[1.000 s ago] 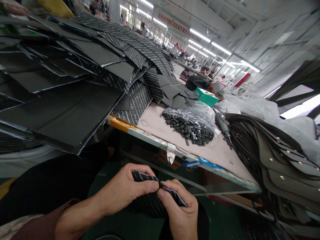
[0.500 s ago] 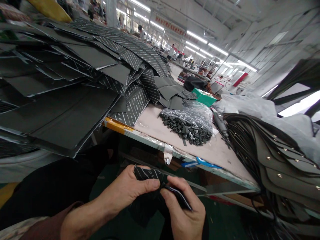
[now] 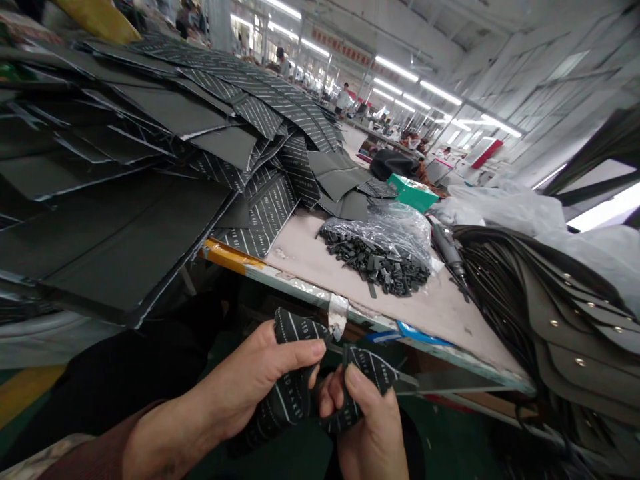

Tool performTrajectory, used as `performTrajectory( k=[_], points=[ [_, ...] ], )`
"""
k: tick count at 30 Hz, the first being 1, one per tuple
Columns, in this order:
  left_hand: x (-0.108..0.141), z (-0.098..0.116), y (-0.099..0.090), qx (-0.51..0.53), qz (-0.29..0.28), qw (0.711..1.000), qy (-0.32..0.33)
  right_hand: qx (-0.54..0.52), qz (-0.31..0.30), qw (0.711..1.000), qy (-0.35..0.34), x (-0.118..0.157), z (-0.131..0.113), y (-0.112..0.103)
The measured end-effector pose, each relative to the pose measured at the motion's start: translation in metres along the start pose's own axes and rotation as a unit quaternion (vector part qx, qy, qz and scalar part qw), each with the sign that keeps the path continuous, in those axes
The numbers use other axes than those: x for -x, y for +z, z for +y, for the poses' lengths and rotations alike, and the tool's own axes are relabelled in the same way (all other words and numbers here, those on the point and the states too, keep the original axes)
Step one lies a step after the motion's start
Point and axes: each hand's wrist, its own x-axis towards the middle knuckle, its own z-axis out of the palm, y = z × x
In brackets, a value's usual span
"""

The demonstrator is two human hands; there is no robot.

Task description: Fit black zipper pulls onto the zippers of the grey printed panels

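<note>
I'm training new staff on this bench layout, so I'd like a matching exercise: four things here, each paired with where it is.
Things:
1. Striped strip
2. Plastic bag of small dark parts
3. Green box
4. Studded panels

Places:
A. Heaped at the right of the view
B. On the pale tabletop, in front of the striped stacks
C. Between the left hand and right hand
D. Beyond the bag, beside a black bundle

Pairs: 1-C, 2-B, 3-D, 4-A
</note>
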Motion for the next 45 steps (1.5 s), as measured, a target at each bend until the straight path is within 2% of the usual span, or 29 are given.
performTrajectory(
  k=[4, 6, 11, 17, 21, 25, 30, 35, 42, 45],
  points=[
    [-0.006, 0.003, 0.001, -0.038, 0.060, 0.997, 0.009, 0.027, -0.005, 0.999, -0.018, -0.007, 0.004, -0.005],
    [-0.009, 0.003, 0.000, -0.047, 0.067, 0.997, 0.009, 0.040, -0.023, 0.999, -0.026, -0.010, 0.006, -0.009],
    [-0.010, 0.001, -0.001, -0.033, 0.040, 0.999, 0.003, 0.047, -0.055, 0.997, -0.014, -0.015, 0.009, -0.016],
    [-0.012, 0.004, 0.001, 0.032, 0.005, 0.999, -0.001, 0.013, -0.057, 0.998, -0.001, -0.017, 0.008, -0.014],
    [-0.015, 0.005, 0.002, 0.031, -0.018, 0.999, 0.000, 0.003, -0.041, 0.999, 0.001, -0.018, 0.005, -0.008],
    [-0.016, 0.004, 0.001, 0.019, -0.021, 1.000, -0.006, 0.007, -0.017, 1.000, -0.008, -0.018, 0.001, -0.004],
    [-0.016, 0.003, 0.001, 0.015, 0.001, 1.000, -0.019, 0.002, -0.039, 0.999, 0.007, -0.018, 0.001, -0.006],
    [-0.016, 0.003, 0.001, 0.018, 0.003, 1.000, -0.021, -0.019, -0.001, 1.000, 0.009, -0.020, 0.000, -0.001],
    [-0.016, 0.003, 0.002, 0.031, 0.031, 0.999, -0.019, 0.004, -0.048, 0.999, 0.018, -0.022, -0.008, -0.004],
    [-0.016, 0.001, 0.002, 0.033, 0.029, 0.999, -0.020, 0.006, -0.045, 0.998, 0.032, -0.024, -0.011, -0.004]
  ],
)
